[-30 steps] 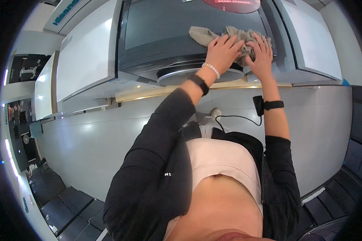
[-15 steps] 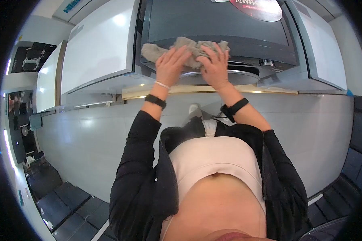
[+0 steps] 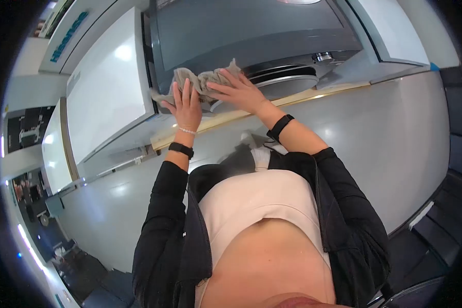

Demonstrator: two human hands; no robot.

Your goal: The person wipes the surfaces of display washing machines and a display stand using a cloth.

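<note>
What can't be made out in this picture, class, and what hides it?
All in the head view:
What lies beneath the cloth: covered by it.
Palms of the left hand and right hand: turned away.
Rounded sign: cut off by the top edge.
Knob: any markings too small.

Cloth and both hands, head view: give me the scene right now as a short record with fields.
cloth: grey-beige, bunched, at the front left corner of the dark appliance
left hand: on the cloth, fingers spread
right hand: on the cloth, beside the left, fingers extended
appliance front: round door below the top edge; knob to the right of the hands
neighbours: white unit on the left, another on the right
unclear: how firmly either hand presses
</note>
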